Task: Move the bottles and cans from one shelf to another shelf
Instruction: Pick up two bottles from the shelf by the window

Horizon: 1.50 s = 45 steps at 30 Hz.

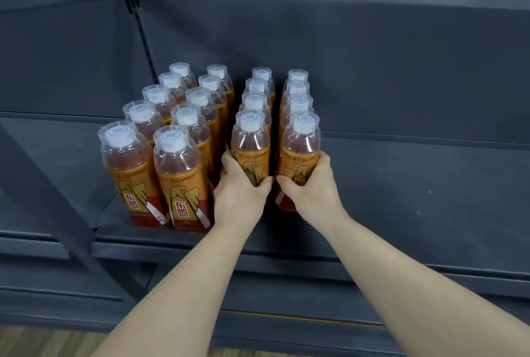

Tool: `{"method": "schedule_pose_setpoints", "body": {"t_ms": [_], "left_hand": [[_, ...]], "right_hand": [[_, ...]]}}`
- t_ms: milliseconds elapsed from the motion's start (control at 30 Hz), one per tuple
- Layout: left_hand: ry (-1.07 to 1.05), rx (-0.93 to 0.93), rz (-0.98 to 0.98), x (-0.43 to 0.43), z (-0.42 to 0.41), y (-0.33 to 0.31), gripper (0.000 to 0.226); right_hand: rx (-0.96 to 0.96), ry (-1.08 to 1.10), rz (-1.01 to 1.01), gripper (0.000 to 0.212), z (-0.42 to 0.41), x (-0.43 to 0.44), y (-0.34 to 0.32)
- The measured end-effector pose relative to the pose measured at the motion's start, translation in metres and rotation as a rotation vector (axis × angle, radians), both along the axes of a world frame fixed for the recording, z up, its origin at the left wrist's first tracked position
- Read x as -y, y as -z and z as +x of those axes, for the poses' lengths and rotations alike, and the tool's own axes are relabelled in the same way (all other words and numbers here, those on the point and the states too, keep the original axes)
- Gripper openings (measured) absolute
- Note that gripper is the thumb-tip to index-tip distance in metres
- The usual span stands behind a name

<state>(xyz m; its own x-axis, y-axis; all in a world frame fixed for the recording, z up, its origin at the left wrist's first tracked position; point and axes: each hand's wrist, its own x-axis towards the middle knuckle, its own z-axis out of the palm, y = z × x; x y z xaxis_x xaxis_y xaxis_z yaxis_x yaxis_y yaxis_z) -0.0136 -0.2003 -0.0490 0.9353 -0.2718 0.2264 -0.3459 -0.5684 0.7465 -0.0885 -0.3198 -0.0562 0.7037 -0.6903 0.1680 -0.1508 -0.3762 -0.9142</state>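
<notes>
Head view: 18 bottles (177, 173) upright on dark grey shelf (415, 184), in 4 rows front to back: 5, 5, 4, 4. Each is clear plastic w/ amber drink, white cap under a clear overcap, orange-red label. Left hand (241, 193) grips 3rd-row front bottle (251, 144). Right hand (312, 187) grips 4th-row front bottle (301, 150). The two stand just beside each other.

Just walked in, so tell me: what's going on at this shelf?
A person is working at a dark shelf with four rows of orange bottles. The left hand grips the front bottle of the third row, the right hand the front bottle of the fourth, counted from the left. Both bottles are upright, in line with their rows.
</notes>
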Motion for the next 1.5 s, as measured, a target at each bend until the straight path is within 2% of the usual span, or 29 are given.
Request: {"method": "schedule_pose_setpoints", "body": {"t_ms": [800,1500], "left_hand": [[0.024,-0.019,0.045,0.0001,0.0026,0.0052,0.091],[0.063,-0.066,-0.018,0.0003,0.0001,0.0083,0.093]], "right_hand": [[0.012,-0.037,0.029,0.081,-0.0018,-0.0033,0.0050],[-0.020,-0.033,0.052,0.084,-0.0045,-0.0062,0.0047]]}}
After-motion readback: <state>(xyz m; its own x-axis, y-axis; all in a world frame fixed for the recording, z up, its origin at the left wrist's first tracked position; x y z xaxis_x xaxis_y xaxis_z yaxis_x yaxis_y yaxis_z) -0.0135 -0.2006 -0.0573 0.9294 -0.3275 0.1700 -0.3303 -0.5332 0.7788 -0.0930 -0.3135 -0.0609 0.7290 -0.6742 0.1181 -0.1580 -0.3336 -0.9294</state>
